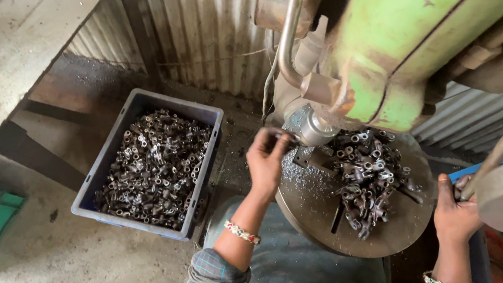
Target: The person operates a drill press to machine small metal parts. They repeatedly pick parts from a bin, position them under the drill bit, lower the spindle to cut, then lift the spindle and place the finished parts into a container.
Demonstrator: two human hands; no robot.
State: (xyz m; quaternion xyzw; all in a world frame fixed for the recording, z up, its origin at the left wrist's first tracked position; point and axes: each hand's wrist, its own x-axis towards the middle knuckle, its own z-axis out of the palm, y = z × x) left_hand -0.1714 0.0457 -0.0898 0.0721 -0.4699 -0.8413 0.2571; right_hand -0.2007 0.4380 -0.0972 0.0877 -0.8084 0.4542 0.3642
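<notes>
Left hand point(265, 157) pinches a small dark metal part beneath the steel spindle point(315, 128), at ten o'clock of the round slotted steel worktop point(316, 208); right hand point(455, 213) grips the thin feed lever point(501, 149).

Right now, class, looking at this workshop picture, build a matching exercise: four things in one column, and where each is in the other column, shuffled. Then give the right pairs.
Things:
1. left hand
2. right hand
3. blue crate
4. green machine

Places:
A. on the floor, full of small metal parts
B. at the lever beside the big wheel
C. above the round table
D. at the spindle, by the pile of parts

Pairs: 1-D, 2-B, 3-A, 4-C
</notes>
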